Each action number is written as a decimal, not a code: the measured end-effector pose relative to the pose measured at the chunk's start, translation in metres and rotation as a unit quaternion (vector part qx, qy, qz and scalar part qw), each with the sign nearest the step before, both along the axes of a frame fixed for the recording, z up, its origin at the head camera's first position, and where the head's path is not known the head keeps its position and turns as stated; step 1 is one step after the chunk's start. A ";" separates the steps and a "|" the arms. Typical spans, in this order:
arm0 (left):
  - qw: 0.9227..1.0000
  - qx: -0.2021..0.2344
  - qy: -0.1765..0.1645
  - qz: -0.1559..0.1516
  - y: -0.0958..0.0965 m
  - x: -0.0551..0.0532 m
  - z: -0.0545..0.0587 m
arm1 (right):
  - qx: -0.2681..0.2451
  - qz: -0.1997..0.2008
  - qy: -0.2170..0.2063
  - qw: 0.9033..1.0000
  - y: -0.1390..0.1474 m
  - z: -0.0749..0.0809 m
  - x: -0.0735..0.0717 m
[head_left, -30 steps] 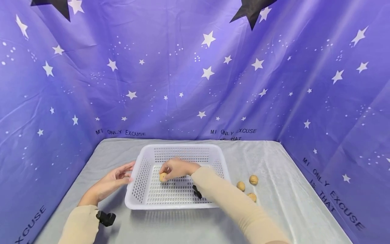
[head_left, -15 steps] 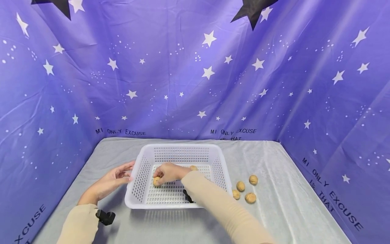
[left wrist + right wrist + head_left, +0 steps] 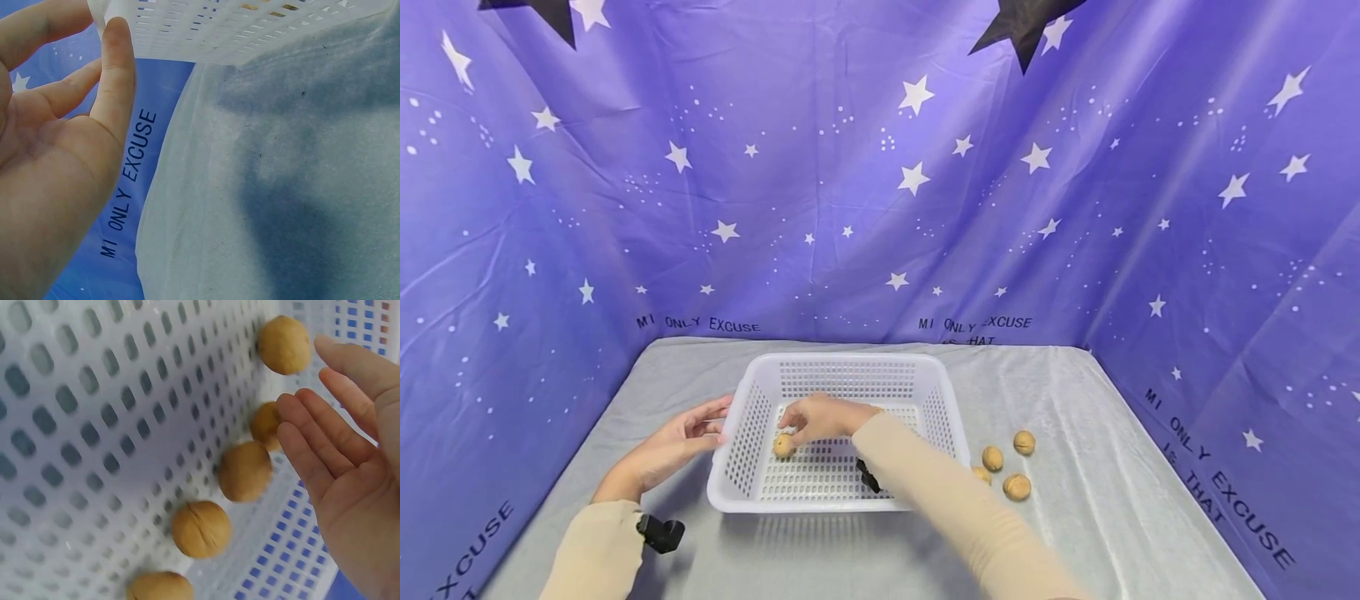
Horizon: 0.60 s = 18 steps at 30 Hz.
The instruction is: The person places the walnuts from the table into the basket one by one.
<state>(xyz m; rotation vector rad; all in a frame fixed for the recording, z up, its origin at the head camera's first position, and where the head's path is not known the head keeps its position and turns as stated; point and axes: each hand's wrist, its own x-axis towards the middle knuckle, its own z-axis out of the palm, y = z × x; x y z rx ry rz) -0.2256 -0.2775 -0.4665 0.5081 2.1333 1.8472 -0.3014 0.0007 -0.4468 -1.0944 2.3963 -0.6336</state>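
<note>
A white perforated plastic basket (image 3: 842, 508) stands on the table. Over its inside, my right hand (image 3: 827, 419) spreads with thumb and fingers apart, right beside a walnut (image 3: 783, 446) on the basket floor. The right wrist view shows that walnut (image 3: 284, 345) free of the fingertips, with more walnuts (image 3: 201, 529) in a row along the basket wall, largely hidden by my arm in the head view. My left hand (image 3: 673, 446) touches the basket's left rim with extended fingers. In the left wrist view its thumb (image 3: 117, 69) lies against the white rim (image 3: 119, 9).
Several walnuts (image 3: 1017, 487) lie on the grey cloth right of the basket, one partly behind the right sleeve (image 3: 955, 508). A purple star-printed curtain (image 3: 850, 208) encloses the table's back and sides. Small black cameras (image 3: 661, 533) sit on the wrists.
My right hand moved left and toward me inside the basket with the walnut, then let go of it and drew slightly back. My left hand has stayed at the rim.
</note>
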 end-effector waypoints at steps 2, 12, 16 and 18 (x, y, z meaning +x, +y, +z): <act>1.000 0.000 0.001 0.000 0.000 0.000 0.000 | -0.010 0.000 -0.010 1.000 0.004 0.007 0.000; 1.000 0.006 0.004 -0.006 0.000 0.000 0.000 | 0.000 -0.001 0.023 1.000 0.034 0.044 -0.003; 1.000 0.006 0.002 -0.003 0.000 0.000 -0.001 | -0.001 -0.007 0.036 0.999 0.053 0.058 -0.006; 1.000 0.004 -0.001 -0.003 0.000 0.000 -0.001 | -0.006 -0.010 0.042 0.999 0.064 0.063 -0.007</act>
